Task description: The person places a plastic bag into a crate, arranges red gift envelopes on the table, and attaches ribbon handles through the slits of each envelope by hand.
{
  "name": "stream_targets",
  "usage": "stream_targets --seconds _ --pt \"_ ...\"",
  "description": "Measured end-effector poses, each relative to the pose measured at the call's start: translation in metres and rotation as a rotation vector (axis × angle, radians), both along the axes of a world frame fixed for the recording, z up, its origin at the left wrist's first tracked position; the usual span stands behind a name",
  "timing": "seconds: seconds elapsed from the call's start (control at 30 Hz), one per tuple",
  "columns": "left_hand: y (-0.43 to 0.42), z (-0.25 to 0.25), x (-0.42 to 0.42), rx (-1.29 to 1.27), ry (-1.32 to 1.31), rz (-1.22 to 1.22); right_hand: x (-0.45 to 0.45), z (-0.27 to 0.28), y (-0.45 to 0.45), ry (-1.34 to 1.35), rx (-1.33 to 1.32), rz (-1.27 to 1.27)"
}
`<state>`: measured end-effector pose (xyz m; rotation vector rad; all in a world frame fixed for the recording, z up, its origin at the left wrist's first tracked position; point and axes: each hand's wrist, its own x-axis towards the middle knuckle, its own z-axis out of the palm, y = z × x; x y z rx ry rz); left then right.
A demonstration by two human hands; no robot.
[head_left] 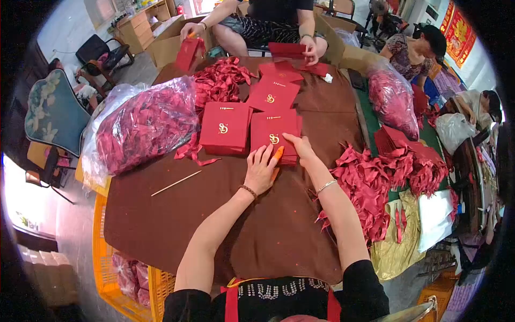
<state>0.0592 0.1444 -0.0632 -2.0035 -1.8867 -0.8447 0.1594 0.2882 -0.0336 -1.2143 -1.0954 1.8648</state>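
Note:
Both of my hands are at a stack of red cards (269, 127) with gold print, near the middle of the brown-covered table. My left hand (261, 168) touches the stack's near edge, its fingers spread and an orange cover on one finger. Against the right side of the same stack rests my right hand (300, 147), its fingers over the top card; whether it grips anything is unclear. Just left stands another stack of red cards (224, 127). More red cards (273, 92) lie beyond, overlapping.
A plastic bag of red ribbons (147, 126) lies left, loose ribbons (362, 188) right. A thin stick (176, 183) is on the brown cloth (161, 225). Across the table, a person's hands (310, 51) handle red cards. An orange crate (99, 236) stands below left.

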Motion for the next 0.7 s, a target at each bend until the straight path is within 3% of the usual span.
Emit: stream_targets --seconds 0.1,0.17,0.23,0.37,0.47,0.5,0.57,0.7 --pt "-0.001 0.000 -0.001 0.002 -0.007 -0.004 -0.001 -0.012 0.004 0.206 -0.008 0.076" --pt "-0.001 0.002 -0.002 -0.020 0.022 -0.008 0.001 -0.024 0.006 0.184 0.031 0.053" --pt "-0.001 0.001 -0.003 0.148 -0.135 -0.059 0.010 -0.013 -0.006 0.173 0.047 0.010" --pt "0.000 0.001 -0.006 0.272 -0.292 0.230 0.034 -0.035 0.012 0.195 0.010 0.065" --pt "0.010 -0.004 -0.020 0.313 -0.558 0.154 0.055 -0.019 0.010 0.215 -0.023 0.143" --pt "0.009 -0.004 -0.020 0.316 -0.555 0.144 0.059 -0.018 0.012 0.199 -0.045 0.172" --pt "0.010 -0.002 -0.023 0.265 -0.130 0.204 0.060 -0.021 0.015 0.228 -0.051 0.160" --pt "0.038 0.044 -0.028 0.162 -0.226 0.083 0.057 -0.021 0.016 0.271 -0.074 0.153"
